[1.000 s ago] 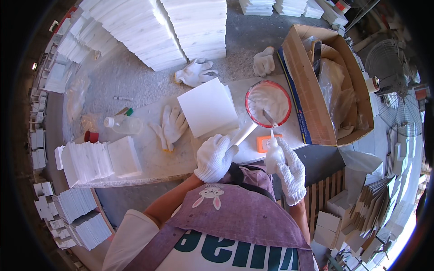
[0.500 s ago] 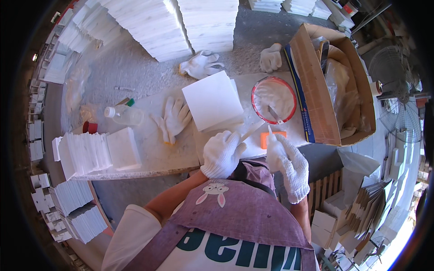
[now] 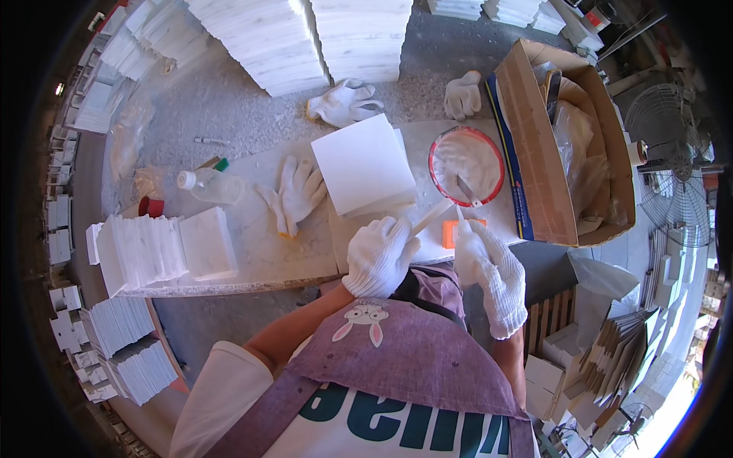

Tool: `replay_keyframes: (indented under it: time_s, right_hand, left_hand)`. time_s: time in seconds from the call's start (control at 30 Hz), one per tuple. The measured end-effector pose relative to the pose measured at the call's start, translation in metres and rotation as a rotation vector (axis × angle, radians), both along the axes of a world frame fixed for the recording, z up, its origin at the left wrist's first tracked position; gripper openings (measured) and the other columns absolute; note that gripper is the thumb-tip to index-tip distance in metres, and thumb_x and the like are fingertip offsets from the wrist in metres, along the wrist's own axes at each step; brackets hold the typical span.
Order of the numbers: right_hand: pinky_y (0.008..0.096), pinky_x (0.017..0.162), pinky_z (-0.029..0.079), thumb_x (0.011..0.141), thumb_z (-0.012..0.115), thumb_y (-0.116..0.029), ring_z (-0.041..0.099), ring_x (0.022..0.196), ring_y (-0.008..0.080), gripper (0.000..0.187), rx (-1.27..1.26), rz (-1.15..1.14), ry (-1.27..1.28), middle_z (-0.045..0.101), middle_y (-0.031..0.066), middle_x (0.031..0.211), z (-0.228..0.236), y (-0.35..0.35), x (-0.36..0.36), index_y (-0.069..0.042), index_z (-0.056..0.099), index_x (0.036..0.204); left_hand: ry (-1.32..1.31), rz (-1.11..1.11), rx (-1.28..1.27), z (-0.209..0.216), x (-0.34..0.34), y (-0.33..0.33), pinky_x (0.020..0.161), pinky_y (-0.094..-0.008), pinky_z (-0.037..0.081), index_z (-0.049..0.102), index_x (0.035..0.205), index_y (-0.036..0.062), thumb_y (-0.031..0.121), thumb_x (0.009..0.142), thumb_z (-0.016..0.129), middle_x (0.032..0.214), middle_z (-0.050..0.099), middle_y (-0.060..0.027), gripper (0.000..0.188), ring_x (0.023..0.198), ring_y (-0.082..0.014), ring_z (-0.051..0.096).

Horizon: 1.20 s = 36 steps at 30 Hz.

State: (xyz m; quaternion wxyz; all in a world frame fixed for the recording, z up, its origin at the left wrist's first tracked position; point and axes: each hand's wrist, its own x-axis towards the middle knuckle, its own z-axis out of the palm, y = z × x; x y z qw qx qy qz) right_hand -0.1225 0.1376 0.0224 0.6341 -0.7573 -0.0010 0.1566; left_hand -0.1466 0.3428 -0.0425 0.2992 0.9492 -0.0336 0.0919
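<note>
My left hand point(image 3: 380, 258), in a white knit glove, is closed on a thin, pale flat piece point(image 3: 432, 217) seen nearly edge-on, perhaps a tile. My right hand point(image 3: 492, 284), gloved too, is closed around a white thing with a tapered tip point(image 3: 460, 215); the rest is hidden in the fingers. The tip points away from me, close to the flat piece's far end. Just behind the right hand lies an orange block-like thing point(image 3: 449, 233). A red-rimmed tub point(image 3: 501, 159) of white paste stands beyond it, with a small spatula point(image 3: 468, 191) in it. White square tiles point(image 3: 363, 164) lie stacked beyond my left hand.
Loose white gloves point(image 3: 301, 192) lie about the worktable point(image 3: 267, 271). A clear bottle point(image 3: 214, 187) lies at left behind a row of tiles point(image 3: 145, 252). An open cardboard box point(image 3: 538, 153) stands at right, and tall slab stacks point(image 3: 363, 38) at the back. A fan point(image 3: 676, 183) is far right.
The view has shifted slightly. Both hands keep their grips; the pale flat piece now shows a little broader, and its far end sits nearer the tapered tip.
</note>
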Motion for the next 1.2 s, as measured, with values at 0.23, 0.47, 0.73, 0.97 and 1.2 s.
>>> replay_keyframes:
  time_s: [0.23, 0.47, 0.73, 0.97, 1.2]
  right_hand:
    - [0.0301, 0.084, 0.050, 0.087, 0.059, -0.028, 0.063, 0.096, 0.0170, 0.051, -0.014, -0.012, 0.035, 0.067, 0.0150, 0.110, -0.0020, -0.0005, 0.0014, 0.000, 0.059, 0.130]
    - [0.0293, 0.082, 0.051, 0.087, 0.060, -0.032, 0.063, 0.095, 0.0163, 0.053, 0.002, -0.020, 0.060, 0.067, 0.0142, 0.110, -0.0032, -0.0021, 0.0013, 0.001, 0.059, 0.130]
    - [0.0299, 0.081, 0.051, 0.087, 0.062, -0.039, 0.063, 0.095, 0.0167, 0.059, 0.028, -0.021, 0.082, 0.067, 0.0136, 0.110, -0.0047, -0.0038, 0.0024, 0.001, 0.058, 0.130]
    - [0.0294, 0.080, 0.051, 0.088, 0.062, -0.038, 0.062, 0.094, 0.0161, 0.057, 0.043, -0.020, 0.067, 0.067, 0.0133, 0.109, -0.0073, -0.0018, 0.0041, 0.001, 0.059, 0.130]
    - [0.0280, 0.075, 0.051, 0.089, 0.060, -0.042, 0.063, 0.087, 0.0144, 0.058, 0.017, 0.002, 0.077, 0.068, 0.0122, 0.104, -0.0082, -0.0021, 0.0071, 0.002, 0.059, 0.128]
  left_hand:
    - [0.002, -0.017, 0.035, 0.0005, 0.0004, -0.0018, 0.059, -0.0433, 0.046, 0.060, 0.103, 0.0086, 0.021, 0.081, 0.071, 0.078, 0.057, -0.0080, 0.028, 0.071, -0.0307, 0.059]
    - [-0.010, -0.024, 0.032, 0.0011, 0.0019, -0.0032, 0.058, -0.0431, 0.046, 0.059, 0.098, 0.0091, 0.022, 0.080, 0.071, 0.077, 0.057, -0.0072, 0.025, 0.069, -0.0297, 0.059]
    - [-0.031, -0.007, 0.042, 0.0014, 0.0026, -0.0031, 0.057, -0.0432, 0.046, 0.057, 0.091, 0.0095, 0.024, 0.081, 0.069, 0.076, 0.055, -0.0063, 0.021, 0.067, -0.0285, 0.059]
    - [-0.024, -0.012, 0.067, 0.0022, 0.0029, -0.0022, 0.056, -0.0428, 0.045, 0.059, 0.097, 0.0087, 0.022, 0.079, 0.072, 0.076, 0.057, -0.0067, 0.026, 0.068, -0.0287, 0.059]
    - [-0.011, -0.036, 0.093, 0.0018, 0.0039, -0.0018, 0.056, -0.0421, 0.045, 0.058, 0.097, 0.0088, 0.024, 0.080, 0.071, 0.076, 0.056, -0.0066, 0.025, 0.067, -0.0282, 0.059]
